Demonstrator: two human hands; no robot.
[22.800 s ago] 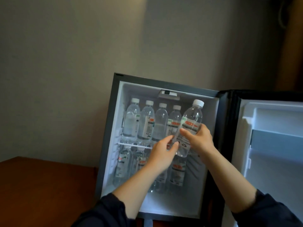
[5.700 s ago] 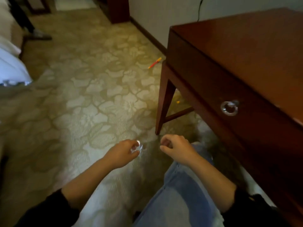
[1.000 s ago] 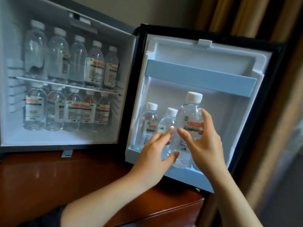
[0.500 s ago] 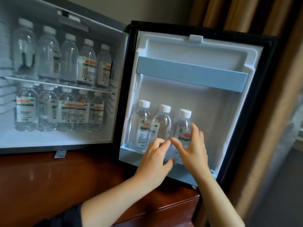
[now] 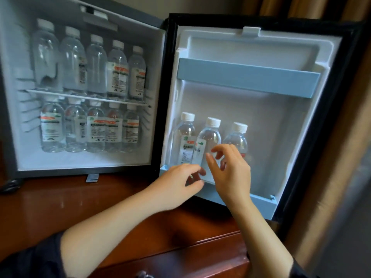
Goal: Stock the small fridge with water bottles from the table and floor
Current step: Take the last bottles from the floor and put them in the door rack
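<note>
The small fridge (image 5: 156,97) stands open on a wooden table. Its upper shelf (image 5: 88,98) and its floor each hold a row of several clear water bottles with white caps. Three more bottles stand in the lower door shelf (image 5: 261,203): a left bottle (image 5: 185,137), a middle bottle (image 5: 209,137) and a right bottle (image 5: 236,137). My left hand (image 5: 178,183) hovers in front of the door shelf, fingers loosely curled, holding nothing. My right hand (image 5: 230,173) is just in front of the right bottle with fingers spread, no longer gripping it.
The blue upper door rack (image 5: 247,77) holds nothing. The brown wooden table (image 5: 60,207) has a drawer at its front edge. Brown curtains (image 5: 341,177) hang right of the open door. A dark cable lies at the table's far left.
The right-hand bottle was lowered into the door shelf beside the other two. Both hands have let go and drawn slightly back from it.
</note>
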